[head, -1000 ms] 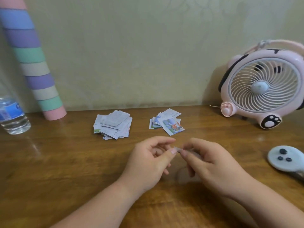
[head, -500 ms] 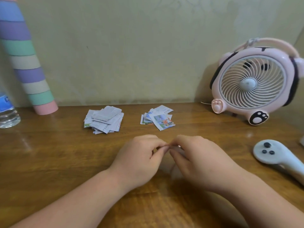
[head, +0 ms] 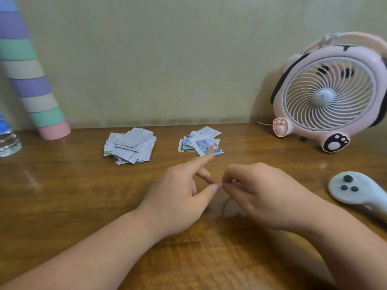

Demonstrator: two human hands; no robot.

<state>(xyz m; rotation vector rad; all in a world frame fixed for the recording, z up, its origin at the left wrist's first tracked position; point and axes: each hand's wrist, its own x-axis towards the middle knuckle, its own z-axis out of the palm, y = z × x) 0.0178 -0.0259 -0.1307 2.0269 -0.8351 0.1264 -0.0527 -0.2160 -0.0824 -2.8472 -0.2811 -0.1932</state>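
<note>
My left hand [head: 180, 197] and my right hand [head: 261, 195] meet fingertip to fingertip just above the middle of the wooden table [head: 62, 206]. Between the tips sits a tiny pale piece [head: 221, 185], too small to identify. My right hand pinches it with thumb and curled fingers. My left thumb and middle finger close on it from the left, while the left index finger points straight out toward the back. A pile of printed paper slips [head: 129, 145] and a smaller pile of coloured picture slips [head: 202, 143] lie behind the hands.
A pink paw-footed desk fan [head: 328, 95] stands at the back right against the wall. A white controller [head: 354, 189] lies at the right edge. A pastel striped tube [head: 31, 80] leans at the back left, beside a water bottle [head: 7, 139].
My left index finger has lifted off and now sticks out straight. The view has shifted slightly left and down; both hands stay together at the table's middle.
</note>
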